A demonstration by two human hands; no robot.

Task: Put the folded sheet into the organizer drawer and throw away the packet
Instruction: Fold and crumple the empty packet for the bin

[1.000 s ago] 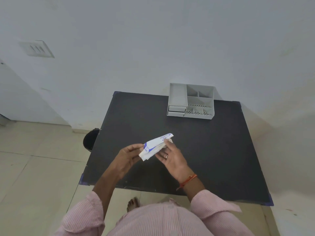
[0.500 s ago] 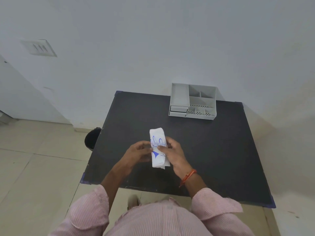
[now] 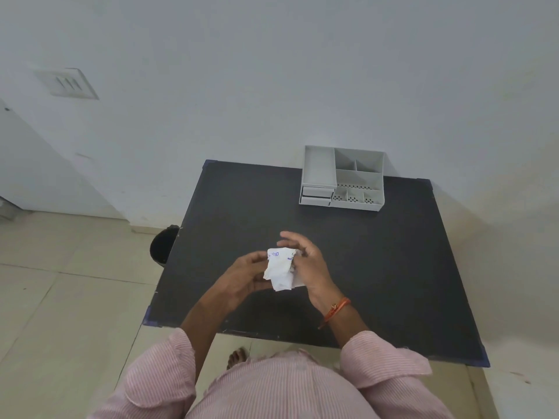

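Note:
A crumpled white packet (image 3: pixel 279 269) with blue print is held between both hands above the near middle of the black table (image 3: pixel 393 267). My left hand (image 3: pixel 246 275) grips its left side. My right hand (image 3: pixel 308 261) holds its right side, with the upper fingers spread over the top. A flatter white piece shows at the packet's lower right edge; I cannot tell if it is the folded sheet. The grey organizer (image 3: pixel 343 179) stands at the table's far edge, and its small drawers (image 3: pixel 316 196) at the lower left look shut.
A dark bin (image 3: pixel 163 244) stands on the tiled floor just off the table's left edge. A white wall runs behind the table, with a switch plate (image 3: pixel 68 83) at the upper left. My bare foot (image 3: pixel 237 356) shows under the near table edge.
The packet went from a long flat strip held upright to a crumpled, shorter bundle. Both hands stayed over the same spot, and my right fingers have spread over its top.

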